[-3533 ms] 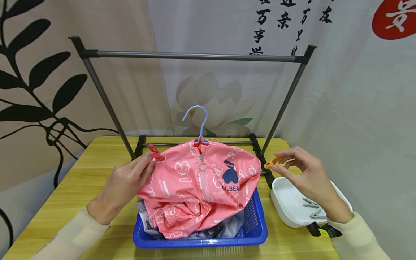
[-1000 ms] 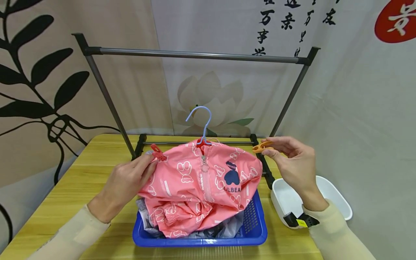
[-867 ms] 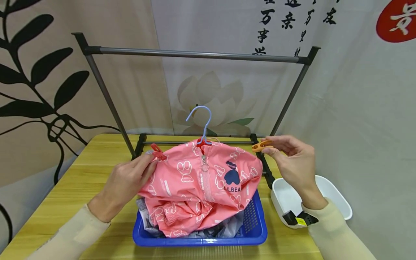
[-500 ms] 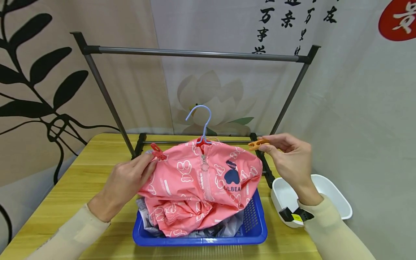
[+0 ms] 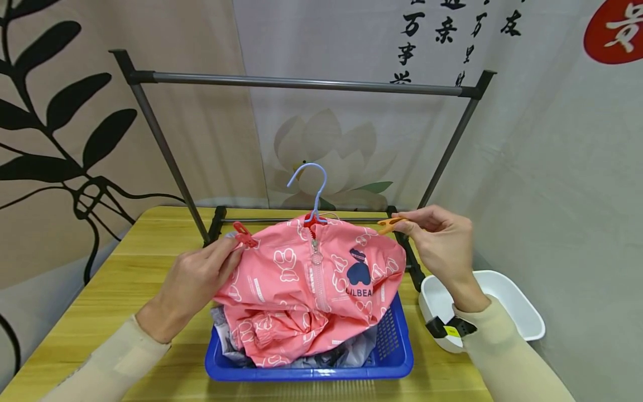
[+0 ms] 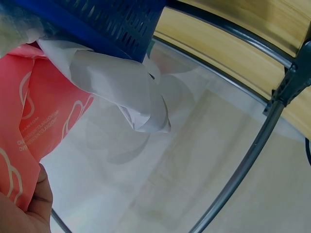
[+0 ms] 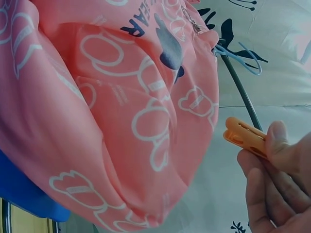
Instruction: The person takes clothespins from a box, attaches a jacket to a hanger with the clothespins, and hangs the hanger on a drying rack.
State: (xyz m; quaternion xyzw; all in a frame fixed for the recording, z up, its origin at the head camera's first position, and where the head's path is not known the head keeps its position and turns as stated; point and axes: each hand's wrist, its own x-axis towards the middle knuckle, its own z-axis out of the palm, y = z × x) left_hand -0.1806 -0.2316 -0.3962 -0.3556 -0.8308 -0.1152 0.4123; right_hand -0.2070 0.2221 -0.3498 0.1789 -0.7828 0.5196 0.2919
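Observation:
A pink printed jacket (image 5: 286, 279) hangs on a light blue hanger (image 5: 321, 192) over the blue basket. On the jacket's left shoulder in the head view sits a red clip (image 5: 245, 235). The left hand (image 5: 188, 285) grips the cloth just below that clip; in the left wrist view its fingers (image 6: 43, 196) hold the jacket's edge. The right hand (image 5: 444, 245) pinches an orange clip (image 5: 389, 224) between thumb and fingers, at the jacket's right shoulder. In the right wrist view the orange clip (image 7: 245, 137) points at the jacket (image 7: 121, 97), with a gap between them.
The blue basket (image 5: 311, 374) holds grey cloths on the wooden table (image 5: 166, 268). A dark metal rack (image 5: 301, 83) stands behind it. At the right is a white tub (image 5: 522, 312), partly under the right forearm. A printed curtain hangs at the back.
The right hand has moved from above the white tub up and leftward to the jacket's right shoulder, carrying the orange clip. The left hand has kept its grip, with little movement.

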